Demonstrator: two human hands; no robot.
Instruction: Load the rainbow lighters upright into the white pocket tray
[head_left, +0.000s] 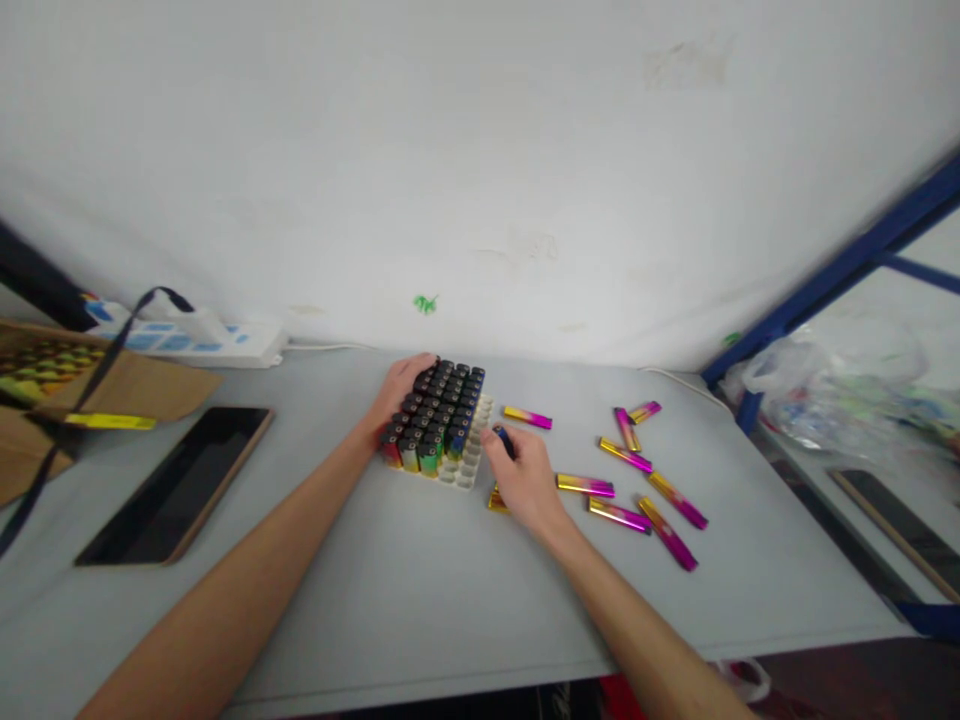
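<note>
A white tray with round holes (471, 466) stands on the table, its left and middle rows filled with upright cigarette lighters (442, 405) with black tops. The holes along its right side show bare. My left hand (397, 388) grips the tray's far left side, fingers curled against the outer lighters. Just right of the tray, my right hand (529, 475) is closed round a lighter (505, 441), whose dark end sticks up by the thumb; the rest of it is hidden in the fist. Loose gold-and-purple lighters (585, 486) lie to the right, one partly hidden beneath my right hand.
A dark phone-like slab (176, 490) lies at left. Behind it are an open cardboard box (172, 385), a black strap and a white power strip (210, 343) against the wall. A blue metal frame (825, 270) and clear plastic bags (810, 390) bound the right side.
</note>
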